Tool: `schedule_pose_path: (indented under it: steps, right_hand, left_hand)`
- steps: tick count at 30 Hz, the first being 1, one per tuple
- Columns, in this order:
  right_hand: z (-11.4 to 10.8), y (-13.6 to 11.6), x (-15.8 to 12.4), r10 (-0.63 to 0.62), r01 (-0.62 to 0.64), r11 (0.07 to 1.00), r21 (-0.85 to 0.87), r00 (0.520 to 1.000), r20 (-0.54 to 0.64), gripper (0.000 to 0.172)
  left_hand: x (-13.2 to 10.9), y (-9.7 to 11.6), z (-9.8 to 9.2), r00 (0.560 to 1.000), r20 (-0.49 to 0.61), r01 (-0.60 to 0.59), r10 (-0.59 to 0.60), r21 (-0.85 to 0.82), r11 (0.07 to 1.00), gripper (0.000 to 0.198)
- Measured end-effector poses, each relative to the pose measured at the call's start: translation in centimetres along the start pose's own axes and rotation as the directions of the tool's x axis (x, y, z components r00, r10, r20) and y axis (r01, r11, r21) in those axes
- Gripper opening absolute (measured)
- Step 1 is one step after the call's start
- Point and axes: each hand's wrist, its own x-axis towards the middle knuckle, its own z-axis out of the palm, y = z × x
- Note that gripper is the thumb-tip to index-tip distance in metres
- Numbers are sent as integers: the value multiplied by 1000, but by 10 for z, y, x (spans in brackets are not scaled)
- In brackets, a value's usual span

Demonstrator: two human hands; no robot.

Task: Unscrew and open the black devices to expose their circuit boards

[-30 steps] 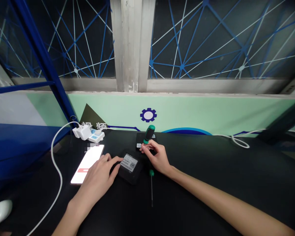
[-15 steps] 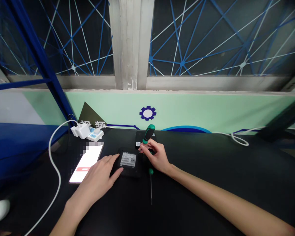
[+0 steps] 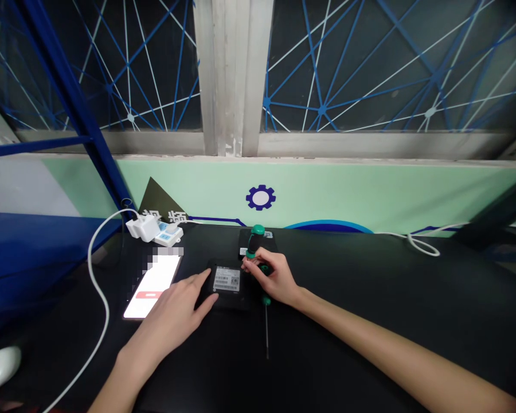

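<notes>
A black box-shaped device (image 3: 227,280) with a white printed label lies on the dark table. Fingers spread, my left hand (image 3: 178,307) rests with its fingertips and thumb against the device's left side. My right hand (image 3: 275,274) is closed on a green-and-black screwdriver (image 3: 255,238), held handle up at the device's right edge; its tip is hidden by the fingers. Under and in front of that hand lies a second screwdriver (image 3: 266,330), its shaft pointing towards me. Behind the hand is another black piece (image 3: 269,241) with small labels, partly covered.
A lit phone (image 3: 155,287) lies left of the device, partly under my left forearm. Behind it are a white plug (image 3: 144,228) and power strip (image 3: 169,235), with a white cable (image 3: 98,287) curving down the left. A white rounded object (image 3: 2,370) sits at the far left.
The upright screwdriver's handle has tipped slightly left and sits a little lower in my right hand. My left hand stays on the device. The whole view has shifted slightly.
</notes>
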Motion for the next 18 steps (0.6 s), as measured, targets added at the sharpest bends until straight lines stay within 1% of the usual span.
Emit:
schedule_pose_path:
  steps: [3,11,18]
  right_hand:
    - [-1,-3,1,-20,21,998,-52,999,27,19]
    - [-3,-3,0,7,-5,998,-60,999,36,22]
    - [0,-1,1,52,-52,998,-41,999,7,26]
  left_hand:
    - [0,1,0,1000,-6,-6,6,1,1000,60]
    - [-2,-4,5,998,-24,-52,52,-1,999,57]
    - [-3,1,3,999,-14,-31,31,7,1000,58]
